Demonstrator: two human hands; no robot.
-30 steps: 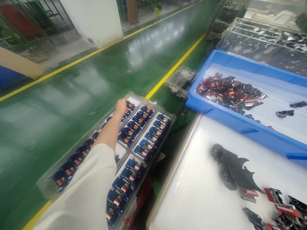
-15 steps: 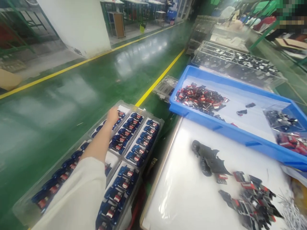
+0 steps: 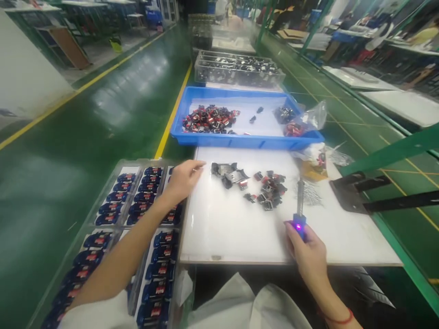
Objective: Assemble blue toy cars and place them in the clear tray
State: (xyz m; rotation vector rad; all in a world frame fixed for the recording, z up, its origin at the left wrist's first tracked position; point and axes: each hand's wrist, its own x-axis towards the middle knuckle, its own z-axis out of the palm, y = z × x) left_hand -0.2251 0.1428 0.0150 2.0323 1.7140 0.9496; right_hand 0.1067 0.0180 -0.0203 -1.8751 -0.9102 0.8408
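Note:
My left hand (image 3: 183,179) hangs open at the near-left edge of a white table (image 3: 222,237), just above a clear plastic compartment tray (image 3: 151,161) of blue-and-red parts. Its fingertips are close to a cluster of black parts (image 3: 228,173). To their right lies a small heap of red-and-black pieces (image 3: 269,192). My right hand (image 3: 305,251) rests at the table's front edge, shut on a blue handheld tool (image 3: 299,225). The tool has a glowing purple light and a thin metal shaft pointing up.
A blue crate (image 3: 240,141) of red-and-black parts stands behind the table, with a clear plastic bag (image 3: 313,116) at its right end. A wire-sided tray of dark parts (image 3: 238,68) stands farther back. A black object (image 3: 350,194) and a green metal bar (image 3: 387,155) lie right.
The view has swung right and up, bringing the whole table in. My left hand has moved off the tray to the table edge. My right hand has appeared, holding the blue tool.

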